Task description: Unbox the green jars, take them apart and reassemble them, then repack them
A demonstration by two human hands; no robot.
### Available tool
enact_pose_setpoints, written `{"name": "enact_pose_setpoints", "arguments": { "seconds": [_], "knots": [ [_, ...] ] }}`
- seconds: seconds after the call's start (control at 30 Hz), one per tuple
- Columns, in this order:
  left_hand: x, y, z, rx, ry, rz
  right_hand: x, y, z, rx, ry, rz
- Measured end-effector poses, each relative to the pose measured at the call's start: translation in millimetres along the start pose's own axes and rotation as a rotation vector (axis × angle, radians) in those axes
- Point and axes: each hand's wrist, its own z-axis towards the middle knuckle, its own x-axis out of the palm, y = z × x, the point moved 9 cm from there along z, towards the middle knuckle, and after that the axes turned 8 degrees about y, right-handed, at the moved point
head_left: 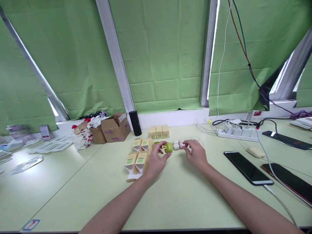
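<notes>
Left fingers (160,147) clasp case (169,148); right fingers (188,145), block (181,145).

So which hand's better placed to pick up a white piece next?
Right, probably. The right hand has its fingertips at the white pieces, while the left hand is busy holding the green case.

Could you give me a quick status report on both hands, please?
Left hand pinching green case. Right hand on white pieces, grip unclear. Small cartons close beside left hand.
</notes>
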Motion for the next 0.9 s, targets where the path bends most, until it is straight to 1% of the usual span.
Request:
{"name": "enact_pose_setpoints", "arguments": {
  "seconds": [0.07, 0.17, 0.3, 0.43, 0.53, 0.7, 0.8, 0.9],
  "knots": [
    [3.0, 7.0, 3.4, -0.022, 0.035, -0.164, 7.3, -1.5, 1.3, -0.041, 0.047, -0.148],
    [7.3, 13.3, 6.6, -0.042, 0.071, -0.38, 21.1, -6.7, 2.7, -0.032, 0.144, -0.322],
    [9.5, 18.3, 8.2, -0.07, 0.071, -0.542, 31.5, -8.2, 4.5, -0.022, 0.205, -0.45],
    [10.9, 22.9, 8.0, -0.1, 0.061, -0.59, 37.6, -8.5, 8.8, -0.034, 0.242, -0.535],
    [12.8, 26.4, 7.6, -0.118, 0.068, -0.614, 42.2, -7.0, 13.6, -0.07, 0.265, -0.584],
    [15.4, 31.5, 7.3, -0.139, 0.083, -0.657, 48.3, -6.6, 19.9, -0.089, 0.302, -0.609],
    [15.3, 32.6, 7.0, -0.145, 0.081, -0.662, 48.6, -8.2, 19.9, -0.086, 0.296, -0.603],
    [14.0, 32.2, 6.6, -0.145, 0.07, -0.659, 43.2, -9.9, 19.1, -0.073, 0.253, -0.569]
  ]
}}
